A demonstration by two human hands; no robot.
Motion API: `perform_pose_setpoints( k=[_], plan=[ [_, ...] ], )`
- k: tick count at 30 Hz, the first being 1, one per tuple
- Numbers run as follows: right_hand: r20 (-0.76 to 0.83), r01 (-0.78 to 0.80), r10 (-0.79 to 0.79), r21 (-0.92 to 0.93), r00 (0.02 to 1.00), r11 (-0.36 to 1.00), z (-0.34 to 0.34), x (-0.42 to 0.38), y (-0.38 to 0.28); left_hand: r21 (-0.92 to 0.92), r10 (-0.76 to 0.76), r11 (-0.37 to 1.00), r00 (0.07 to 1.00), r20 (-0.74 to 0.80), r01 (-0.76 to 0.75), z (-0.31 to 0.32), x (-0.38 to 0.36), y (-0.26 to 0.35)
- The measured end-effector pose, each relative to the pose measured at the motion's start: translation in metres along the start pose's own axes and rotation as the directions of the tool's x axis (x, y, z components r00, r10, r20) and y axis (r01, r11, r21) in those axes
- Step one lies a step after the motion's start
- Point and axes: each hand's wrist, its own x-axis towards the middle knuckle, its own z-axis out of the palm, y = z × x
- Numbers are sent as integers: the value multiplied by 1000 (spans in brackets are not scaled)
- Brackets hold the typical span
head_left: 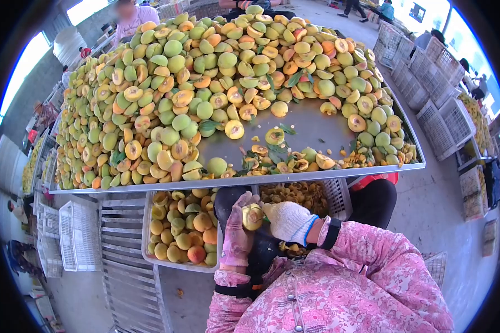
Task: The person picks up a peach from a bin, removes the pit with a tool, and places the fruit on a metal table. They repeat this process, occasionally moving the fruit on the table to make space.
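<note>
Left hand (238, 230), in a thin pinkish glove, pinches one apricot-like fruit (253, 217) between thumb and fingers. Fruit sits over the lap, below the front edge of the metal-topped table (328, 130); pose presumably chosen to leave one side exposed. Right hand (289, 218), in a white knit glove, meets that side, fingers curled inward and gathered; what they close on is hidden, so cannot tell if a tool is gripped. Left hand likely serves as the steady support. On the table, a heap of whole and halved fruit (150, 111); raised rim probably keeps pieces from rolling off. Beneath the front edge, left of the knees: crate of fruit (145, 238). Between the knees: crate of brownish scraps (339, 200), almost directly under the hands, presumably for short reach.
</note>
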Motion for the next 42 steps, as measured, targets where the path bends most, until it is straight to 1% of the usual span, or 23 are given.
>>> perform_pose_setpoints(
  k=[3, 5, 6, 7, 8, 10, 11, 12, 14, 15, 17, 19, 22, 23, 25, 26, 28, 29, 32, 33, 35, 38, 42],
  plan=[
    [-93, 53, -60, -78, 994, 996, -22, -1, 3, 104, -26, 994, 997, 66, 19, -12, -2, -1],
    [-83, 55, -62, -82, 995, 995, -29, 1, 7, 175, -62, 983, 995, 74, 48, -13, 0, 2],
    [-78, 56, -63, -85, 995, 995, -31, 1, 9, 105, -53, 994, 995, 83, 44, -14, 1, 1],
    [-94, -29, 29, -3, 995, 1000, -23, 7, 16, 32, -42, 999, 995, 91, 39, -14, 1, -1],
    [-87, -114, 132, 186, 987, 976, -21, 4, 18, -43, -28, 999, 995, 95, 32, -14, 1, -2],
    [-15, -263, 319, 534, 948, 804, -28, -8, 10, -143, 44, 989, 998, 55, -36, -3, -1, -5],
    [227, -448, 408, 656, 884, 607, -39, -17, 1, -191, 78, 979, 996, 31, -71, 1, -1, -6],
    [357, -524, 401, 713, 844, 467, -42, -24, -7, -232, 75, 970, 997, 23, -67, 2, -1, -5],
    [285, -478, 400, 678, 871, 558, -16, -28, -8, -311, 63, 949, 998, 6, -58, 2, 0, -5],
    [391, -521, 378, 779, 839, 349, -20, -31, -17, -289, 73, 955, 997, -2, -71, 2, 0, -8],
    [372, -490, 394, 831, 841, 262, -18, -24, -22, -248, 97, 964, 995, -19, -99, 3, 1, -15],
    [326, -432, 395, 876, 859, 216, -12, -17, -18, -179, 171, 970, 985, 30, -163, 9, -4, -7],
    [137, -357, 436, 804, 890, 476, -12, -7, -7, -98, 187, 980, 972, 142, -175, 4, -7, 6],
    [-211, -128, 304, 588, 929, 799, -2, 1, 5, -65, 171, 985, 968, 184, -162, 0, -8, 10],
    [-178, -150, 245, 426, 953, 892, -22, 4, 1, -48, 167, 986, 957, 237, -161, -6, -8, 9],
    [-165, -160, 218, 310, 962, 937, -28, 5, -2, -65, 148, 988, 971, 188, -138, -7, -6, 6],
    [-204, -151, 218, 303, 954, 941, -29, 3, -2, -104, 104, 990, 990, 93, -94, -4, 0, 4],
    [-223, -146, 217, 298, 950, 943, -30, 2, -1, -36, 151, 988, 989, 4, -151, -1, 3, 1],
    [-176, -170, 213, 231, 961, 958, -29, -9, -8, -278, 63, 958, 998, -16, -65, -4, 8, -1],
    [-106, -204, 223, 164, 969, 965, -26, -10, -10, -184, 105, 977, 994, -40, -111, -2, 8, -2],
    [-70, -215, 226, 137, 972, 967, -22, -9, -12, 13, 193, 981, 978, -72, -193, 5, 7, -4],
    [-60, -205, 213, 117, 975, 972, -12, -5, -10, -225, 63, 971, 993, -103, -85, 2, 8, -2],
    [-30, -201, 206, 116, 978, 973, -12, 2, -11, -163, 97, 981, 993, -74, -107, 2, 7, -5]
  ],
)
